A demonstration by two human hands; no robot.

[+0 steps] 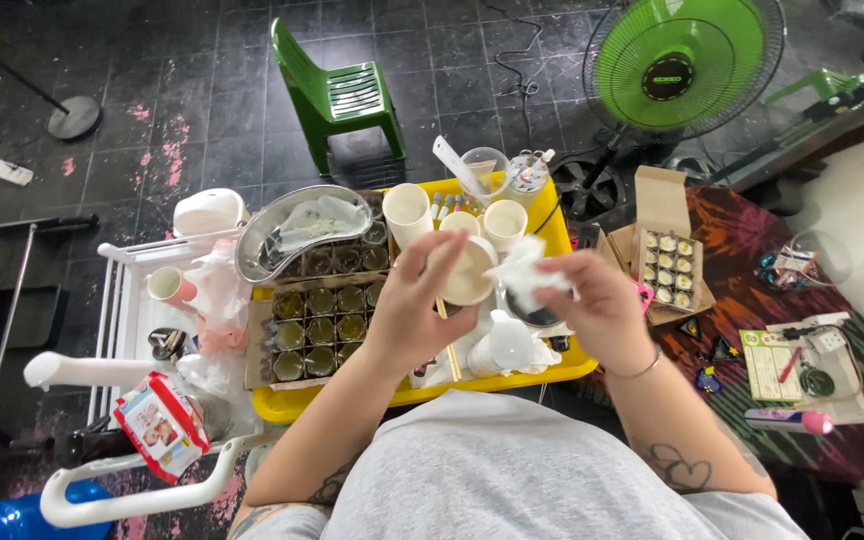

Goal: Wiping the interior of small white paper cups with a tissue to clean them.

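Cream-white and smooth, the small cup point(469, 272) is sitting tilted in my left hand point(414, 305), fingers closing around its wall; it is probably light, rigid and a bit slippery, so the side is where I am gripping. My right hand point(592, 305) is pinching a soft white tissue point(522, 272) just beside its rim, above the yellow tray point(282, 405).

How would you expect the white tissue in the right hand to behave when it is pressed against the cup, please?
The white tissue looks crumpled and thin, so it is probably floppy and very light. Pinched in the right hand, it should mould to the cream cup held by the left hand. It may tear if wet.
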